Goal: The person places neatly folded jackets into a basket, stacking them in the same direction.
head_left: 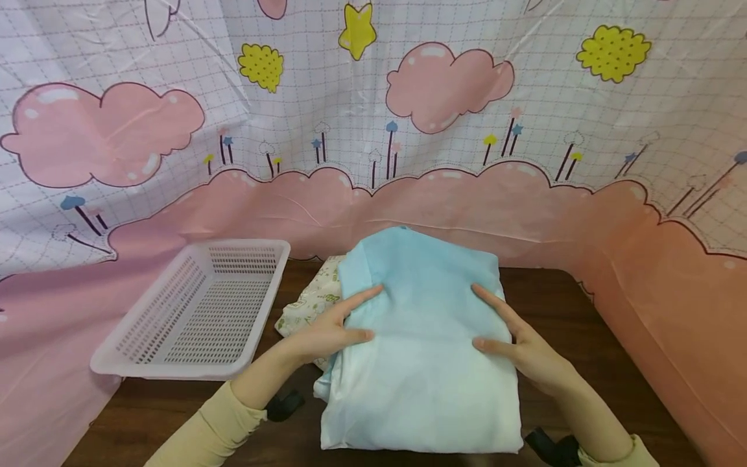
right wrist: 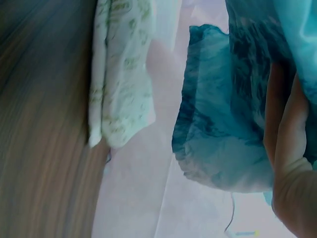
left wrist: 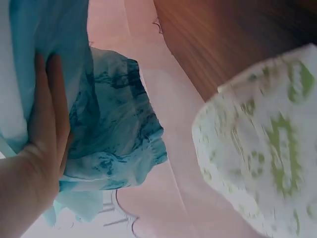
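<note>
Folded pale-blue satin garment (head_left: 426,383) held between two hands over a dark wooden table (head_left: 554,337).
Head view: a cartoon-printed curtain (head_left: 327,65) hangs behind; a white plastic basket (head_left: 175,371) sits at left; the garment spans the gap between left hand (head_left: 329,332) and right hand (head_left: 525,347), each gripping one side, thumb and forefinger spread on top. Left wrist view: fingers run beneath the fabric, green-printed white cloth (left wrist: 252,144) nearby. Right wrist view: fingers likewise underneath.
</note>
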Demonstrator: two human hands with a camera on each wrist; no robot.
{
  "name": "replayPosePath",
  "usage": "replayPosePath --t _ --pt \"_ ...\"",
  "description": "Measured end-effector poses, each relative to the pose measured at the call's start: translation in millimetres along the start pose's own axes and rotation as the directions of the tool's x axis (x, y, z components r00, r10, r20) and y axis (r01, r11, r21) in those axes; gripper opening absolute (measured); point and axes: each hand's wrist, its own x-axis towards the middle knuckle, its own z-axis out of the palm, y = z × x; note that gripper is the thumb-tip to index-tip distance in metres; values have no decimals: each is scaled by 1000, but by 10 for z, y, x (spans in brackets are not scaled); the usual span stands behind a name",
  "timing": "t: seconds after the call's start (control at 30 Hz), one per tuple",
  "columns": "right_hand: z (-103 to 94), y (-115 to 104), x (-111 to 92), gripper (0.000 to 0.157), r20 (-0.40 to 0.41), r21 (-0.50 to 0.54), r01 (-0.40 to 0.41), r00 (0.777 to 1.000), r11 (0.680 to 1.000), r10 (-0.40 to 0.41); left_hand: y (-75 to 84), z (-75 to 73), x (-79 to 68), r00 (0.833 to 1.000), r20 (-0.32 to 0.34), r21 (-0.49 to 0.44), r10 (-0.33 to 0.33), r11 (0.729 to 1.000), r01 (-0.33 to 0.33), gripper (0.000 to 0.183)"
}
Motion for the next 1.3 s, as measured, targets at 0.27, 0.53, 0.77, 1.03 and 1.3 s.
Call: replayPosePath --t 0.27,0.53,0.77,1.03,1.3 --pt "332 -146 182 74 58 167 0 998 986 -10 -76 -309 -263 993 -89 47 -81 995 86 73" --pt "696 -268 479 75 86 243 17 996 970 -39 -177 -849 -511 998 31 8 -50 999 50 77" --pt "1055 -362 812 73 84 259 12 996 966 -35 -298 -1363 -733 996 76 64 -45 997 40 78" --pt "1417 -626 1138 73 100 243 52 992 969 -78 -574 -1669 -912 995 -54 75 -87 993 91 74" --pt "1734 -659 1572 72 74 227 133 985 965 -153 -600 -2071 -1037 979 -164 168 -124 974 152 74"
